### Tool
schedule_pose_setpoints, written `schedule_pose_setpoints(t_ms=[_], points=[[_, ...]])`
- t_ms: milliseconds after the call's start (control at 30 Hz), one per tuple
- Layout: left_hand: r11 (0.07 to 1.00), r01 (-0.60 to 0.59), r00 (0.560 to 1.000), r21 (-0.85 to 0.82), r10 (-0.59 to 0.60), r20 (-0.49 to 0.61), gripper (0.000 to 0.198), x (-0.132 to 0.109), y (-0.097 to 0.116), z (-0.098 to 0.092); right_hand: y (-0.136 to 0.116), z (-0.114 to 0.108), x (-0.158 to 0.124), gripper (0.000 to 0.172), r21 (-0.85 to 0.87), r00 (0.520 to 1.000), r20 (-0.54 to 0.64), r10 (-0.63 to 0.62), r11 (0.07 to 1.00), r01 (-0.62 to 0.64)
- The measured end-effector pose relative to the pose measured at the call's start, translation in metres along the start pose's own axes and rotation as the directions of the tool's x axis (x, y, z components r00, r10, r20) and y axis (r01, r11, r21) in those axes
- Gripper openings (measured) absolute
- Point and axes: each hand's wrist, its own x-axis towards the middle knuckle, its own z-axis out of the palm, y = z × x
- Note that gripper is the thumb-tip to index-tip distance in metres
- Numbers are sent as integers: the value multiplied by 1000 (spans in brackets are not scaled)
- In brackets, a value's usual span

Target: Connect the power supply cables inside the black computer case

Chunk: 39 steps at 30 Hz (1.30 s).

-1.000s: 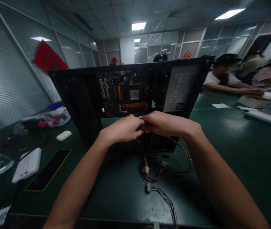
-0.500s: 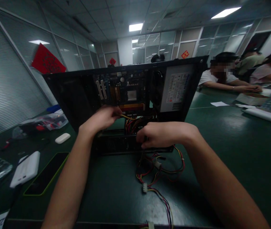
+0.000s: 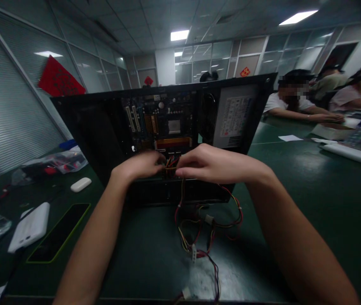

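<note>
An open black computer case (image 3: pixel 104 127) stands on the green table (image 3: pixel 310 190), showing its motherboard (image 3: pixel 158 125), a fan and a grey power supply (image 3: pixel 233 114). A bundle of red, yellow and black power cables (image 3: pixel 170 162) runs out of the case and trails down over the table with white connectors (image 3: pixel 193 253). My left hand (image 3: pixel 140 165) and my right hand (image 3: pixel 206 163) meet at the case's lower edge, both closed in a pinch on that cable bundle.
At the left lie a white power bank (image 3: pixel 29 226), a black phone with a green rim (image 3: pixel 58 233), a small white case (image 3: pixel 80 184) and plastic bags (image 3: pixel 56 161). People sit at the far right by a keyboard (image 3: pixel 352 153).
My hands had parted, the left reaching toward the motherboard. They have come together again at the cable bundle, and the loose cables on the table have shifted.
</note>
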Motion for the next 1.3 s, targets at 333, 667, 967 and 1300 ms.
schedule_pose_setpoints(t_ms=[333,667,967,1300], points=[[550,-362,902,-752,409,-135,61,-38,43,-28,-11,-10,-8,34,318,748,-662,46,921,225],[879,-221,880,-424,-8,-476,37,-62,52,-42,-14,0,-5,41,-122,791,-598,-130,990,70],[1000,-12,582,-22,-11,-813,25,-70,22,-55,11,6,13,21,-112,790,-612,-33,993,-46],[968,145,773,-204,-239,-587,40,-28,-32,-35,16,15,22,20,-124,774,-632,-34,991,-58]])
